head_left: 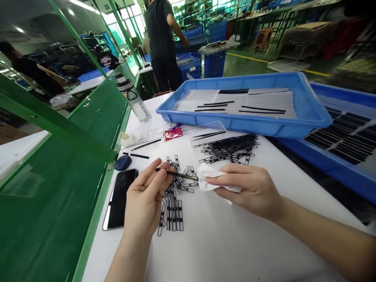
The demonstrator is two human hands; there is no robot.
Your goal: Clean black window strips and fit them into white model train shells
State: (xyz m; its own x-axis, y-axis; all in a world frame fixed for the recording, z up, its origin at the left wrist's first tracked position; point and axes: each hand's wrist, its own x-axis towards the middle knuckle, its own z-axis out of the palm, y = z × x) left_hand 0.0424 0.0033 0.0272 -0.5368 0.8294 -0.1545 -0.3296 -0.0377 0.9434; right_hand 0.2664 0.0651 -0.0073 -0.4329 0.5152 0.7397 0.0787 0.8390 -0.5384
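Between the thumb and fingers of my left hand is one end of a thin black strip, held above the table and pointing right. My right hand pinches a folded white cloth, which meets the strip's far end. Below the strip lies a loose heap of small black frames, with several lined up side by side nearer to me. A larger pile of black frames lies beyond my right hand.
A blue tray with white sheets and black strips stands at the back; another blue tray is at right. A phone, a dark blue round object, a red packet and a bottle line the left. A green partition borders the table.
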